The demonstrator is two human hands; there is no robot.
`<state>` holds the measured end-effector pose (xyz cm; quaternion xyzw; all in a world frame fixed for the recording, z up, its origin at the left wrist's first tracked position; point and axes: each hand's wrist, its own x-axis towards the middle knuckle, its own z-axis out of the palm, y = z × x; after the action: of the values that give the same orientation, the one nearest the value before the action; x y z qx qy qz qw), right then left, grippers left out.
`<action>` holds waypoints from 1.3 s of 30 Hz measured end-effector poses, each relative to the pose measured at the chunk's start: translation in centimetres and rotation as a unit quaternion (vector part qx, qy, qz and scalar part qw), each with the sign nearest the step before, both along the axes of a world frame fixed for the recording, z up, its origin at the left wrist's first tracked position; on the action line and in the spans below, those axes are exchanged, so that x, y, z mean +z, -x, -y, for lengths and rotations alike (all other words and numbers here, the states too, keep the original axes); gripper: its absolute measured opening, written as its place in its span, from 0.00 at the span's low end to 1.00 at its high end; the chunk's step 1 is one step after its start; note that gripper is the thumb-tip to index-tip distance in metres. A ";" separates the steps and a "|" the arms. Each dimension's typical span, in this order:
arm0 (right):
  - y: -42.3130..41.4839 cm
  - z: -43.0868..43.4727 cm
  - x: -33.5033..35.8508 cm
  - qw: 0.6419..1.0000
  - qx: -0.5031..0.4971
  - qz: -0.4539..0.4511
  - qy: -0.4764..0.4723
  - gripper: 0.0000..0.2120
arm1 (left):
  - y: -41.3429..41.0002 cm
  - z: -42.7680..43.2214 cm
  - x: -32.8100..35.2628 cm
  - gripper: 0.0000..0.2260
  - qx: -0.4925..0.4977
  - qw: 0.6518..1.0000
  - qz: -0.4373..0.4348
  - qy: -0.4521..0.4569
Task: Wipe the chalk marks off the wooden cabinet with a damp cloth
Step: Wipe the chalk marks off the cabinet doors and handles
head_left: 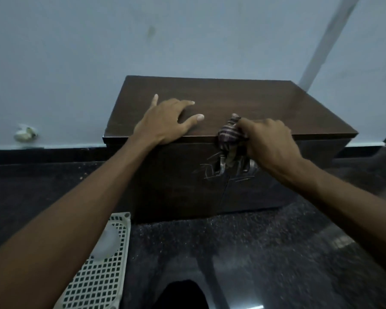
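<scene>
A white plastic lattice tray lay at the lower left on a dark speckled table. Farther back, by the base of the blue-grey wall, sat a small pale object, too blurred to identify. Right of these, a dark wooden cabinet stood on the table against the wall. The person's left hand rested palm down on the cabinet's top near its front left edge, its fingers straight and spread, holding nothing. Just right of it, at the middle of the top's front edge, a bunched checked cloth hung over the edge onto the front face. The right hand gripped the cloth, fingers curled round it. Below the cloth, pale chalk marks were scribbled across the front where the two doors met, around two metal handles. A pale strip ran diagonally up the wall at the upper right.
</scene>
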<state>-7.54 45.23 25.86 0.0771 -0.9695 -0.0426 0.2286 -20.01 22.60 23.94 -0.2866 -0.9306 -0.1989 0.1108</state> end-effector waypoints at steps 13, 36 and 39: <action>-1.5 4.3 -9.0 0.884 -0.048 -0.267 0.382 0.23 | -0.5 -0.6 0.0 0.29 0.021 0.996 -0.034 -0.075; 0.3 4.7 -16.6 0.797 0.020 -0.226 0.560 0.22 | -1.7 -0.9 0.5 0.23 0.049 0.995 -0.051 -0.067; 1.0 4.4 -14.4 0.816 0.016 -0.236 0.528 0.25 | -1.8 -1.2 0.7 0.23 0.042 0.996 -0.059 -0.060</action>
<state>-8.57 40.88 11.47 -0.0520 -0.7581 0.4631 0.4562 -18.22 23.75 24.64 -0.2516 -0.9200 -0.2321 0.1911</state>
